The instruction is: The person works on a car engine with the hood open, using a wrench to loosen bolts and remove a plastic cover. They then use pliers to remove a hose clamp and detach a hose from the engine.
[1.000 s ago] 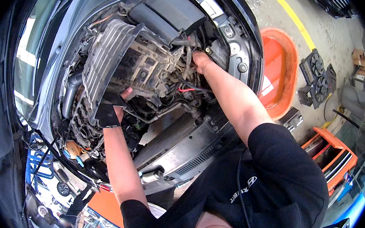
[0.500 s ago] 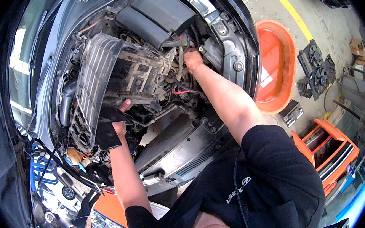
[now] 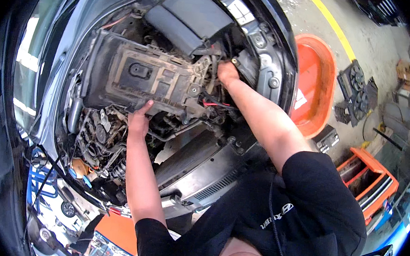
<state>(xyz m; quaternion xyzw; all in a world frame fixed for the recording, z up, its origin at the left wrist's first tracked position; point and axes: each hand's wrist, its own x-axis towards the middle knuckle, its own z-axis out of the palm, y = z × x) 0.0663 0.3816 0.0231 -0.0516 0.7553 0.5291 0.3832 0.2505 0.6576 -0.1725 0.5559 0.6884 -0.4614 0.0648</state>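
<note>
A dusty black battery tray [image 3: 170, 83] sits in the open engine bay of a car, its recessed floor facing up at me. My left hand [image 3: 140, 117] is closed on the tray's near edge, the thumb on top and the other fingers hidden below it. Past the tray's right end, my right hand [image 3: 228, 72] reaches down beside hoses and a bracket; its fingers are out of sight. A red cable [image 3: 215, 104] runs close to that end of the tray.
A black box-shaped cover [image 3: 190, 17] lies beyond the tray. Bare engine parts [image 3: 99, 136] show at left, the radiator [image 3: 183, 150] nearer me. On the floor at right are an orange tub [image 3: 313, 64], cooling fans [image 3: 359, 88], a battery [image 3: 326, 138] and an orange tool cart [image 3: 369, 176].
The tray has tipped flatter; its ribbed side has turned out of sight, uncovering engine parts. My left hand came up with its edge. The right hand stays among the hoses.
</note>
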